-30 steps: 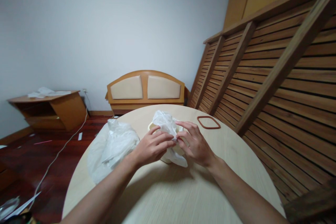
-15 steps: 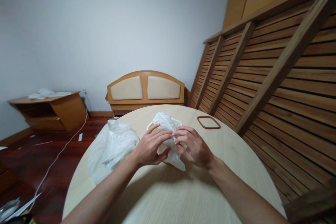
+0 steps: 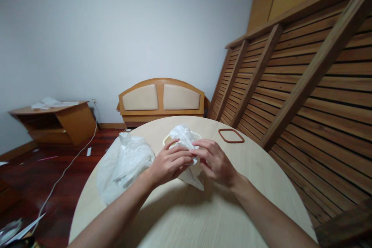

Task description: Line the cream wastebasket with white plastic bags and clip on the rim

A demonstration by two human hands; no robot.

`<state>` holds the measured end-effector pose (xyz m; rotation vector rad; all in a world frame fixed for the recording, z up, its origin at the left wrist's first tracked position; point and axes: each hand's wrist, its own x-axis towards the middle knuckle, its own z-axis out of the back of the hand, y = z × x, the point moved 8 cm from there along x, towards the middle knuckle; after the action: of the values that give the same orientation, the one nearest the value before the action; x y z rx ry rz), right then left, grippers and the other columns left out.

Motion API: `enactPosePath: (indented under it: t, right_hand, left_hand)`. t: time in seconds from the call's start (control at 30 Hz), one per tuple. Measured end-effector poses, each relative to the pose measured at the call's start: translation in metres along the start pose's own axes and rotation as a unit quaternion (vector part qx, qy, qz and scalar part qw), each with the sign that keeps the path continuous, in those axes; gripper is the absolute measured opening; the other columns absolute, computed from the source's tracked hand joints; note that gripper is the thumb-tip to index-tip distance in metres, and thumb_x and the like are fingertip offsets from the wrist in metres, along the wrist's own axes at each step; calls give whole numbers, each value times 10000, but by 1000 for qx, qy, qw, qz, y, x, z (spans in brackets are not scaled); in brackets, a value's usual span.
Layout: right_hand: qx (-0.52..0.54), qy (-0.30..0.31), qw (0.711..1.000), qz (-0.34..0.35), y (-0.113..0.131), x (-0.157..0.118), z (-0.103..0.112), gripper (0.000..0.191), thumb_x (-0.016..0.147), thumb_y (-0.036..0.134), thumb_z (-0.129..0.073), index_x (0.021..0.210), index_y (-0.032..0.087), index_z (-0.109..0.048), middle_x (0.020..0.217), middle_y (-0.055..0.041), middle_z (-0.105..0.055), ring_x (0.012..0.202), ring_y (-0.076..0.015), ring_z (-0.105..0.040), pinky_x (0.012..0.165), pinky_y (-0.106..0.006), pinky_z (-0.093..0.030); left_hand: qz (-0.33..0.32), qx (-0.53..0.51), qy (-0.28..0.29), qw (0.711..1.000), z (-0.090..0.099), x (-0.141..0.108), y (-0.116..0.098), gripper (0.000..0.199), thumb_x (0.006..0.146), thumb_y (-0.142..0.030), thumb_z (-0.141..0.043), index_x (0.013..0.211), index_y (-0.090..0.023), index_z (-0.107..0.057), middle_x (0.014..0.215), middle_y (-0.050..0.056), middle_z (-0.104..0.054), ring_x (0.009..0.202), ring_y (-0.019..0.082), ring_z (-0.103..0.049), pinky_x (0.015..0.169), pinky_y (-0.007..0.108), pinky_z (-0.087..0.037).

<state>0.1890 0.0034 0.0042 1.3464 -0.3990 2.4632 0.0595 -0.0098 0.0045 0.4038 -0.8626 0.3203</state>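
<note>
A crumpled white plastic bag (image 3: 183, 135) lies bunched over a pale container, whose cream rim (image 3: 165, 140) shows at the back left; the rest of the container is hidden. My left hand (image 3: 173, 162) presses its closed fingers on the bag from the left. From the right, my right hand (image 3: 214, 159) pinches the bag, its fingertips touching those of my left hand. A loose corner of the bag hangs down toward me between the hands. To the left, beside my left forearm, rests a heap of thin white plastic bags (image 3: 132, 159).
A brown rounded-square ring (image 3: 231, 136) lies at the back right of the round table (image 3: 247, 186). Beyond stand a headboard (image 3: 161, 112) and a low cabinet (image 3: 65, 124). A slatted wooden panel (image 3: 290, 85) leans on the right. A white cable (image 3: 69, 166) crosses the floor.
Both hands have shifted slightly, with the left thumb now tucked under. The bag between them is folded differently, and its hanging corner has moved a little left. Everything else stays put.
</note>
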Motion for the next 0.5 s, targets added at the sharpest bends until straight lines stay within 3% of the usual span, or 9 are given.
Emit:
enactPosePath:
  t: [0.3, 0.5]
  right_hand:
    - [-22, -2, 999, -36, -9, -2, 2, 234, 876, 99, -560, 1053, 236, -629, 1229, -85, -652, 1180, -252, -575, 977, -462, -513]
    - [2, -33, 999, -11, -6, -1, 12, 262, 889, 77, -543, 1084, 249, -575, 1188, -64, -705, 1211, -235, -588, 946, -442, -536]
  left_hand:
    - [-13, -19, -4, 1000, 5, 3, -5, 150, 970, -165, -470, 1048, -212, -589, 1015, 26, -768, 961, 122, -687, 1095, 335, -383]
    - [52, -16, -44, 998, 7, -4, 15, 138, 970, -148, -455, 1020, -213, -566, 911, 35, -735, 876, 138, -679, 1015, 369, -460]
